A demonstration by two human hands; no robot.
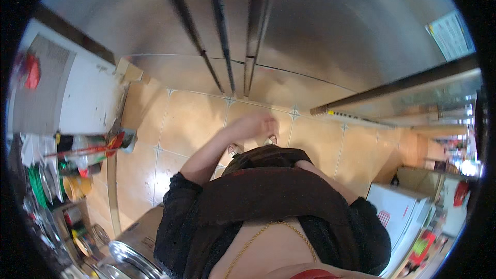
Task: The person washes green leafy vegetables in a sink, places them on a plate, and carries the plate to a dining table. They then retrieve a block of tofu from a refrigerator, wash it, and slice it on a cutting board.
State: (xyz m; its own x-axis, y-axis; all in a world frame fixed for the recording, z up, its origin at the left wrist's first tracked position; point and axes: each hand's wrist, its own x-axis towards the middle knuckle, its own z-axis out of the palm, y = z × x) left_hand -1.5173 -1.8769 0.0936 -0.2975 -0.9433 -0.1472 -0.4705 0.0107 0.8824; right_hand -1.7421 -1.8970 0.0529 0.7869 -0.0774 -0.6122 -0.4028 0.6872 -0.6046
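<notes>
My left hand (257, 124) is blurred and hangs in front of my dark top, above the tiled floor (193, 118). Its fingers look partly curled, and no object shows in it. My right forearm (329, 182) runs down behind the dark clothing (271, 193), which hides the right hand. Below the left hand, my feet in open sandals (235, 149) stand on the tiles. Ahead, several long poles (219, 19) rise along a shiny metal-like panel (325, 19); their lower ends are near the floor.
A white cabinet-like unit (89, 97) stands left, with a crowded shelf (42, 178) behind it. A cardboard box (141, 232) and metal pans (131, 255) are behind left. To the right are a dark-edged panel (387, 89) and a white fridge-like appliance (399, 209).
</notes>
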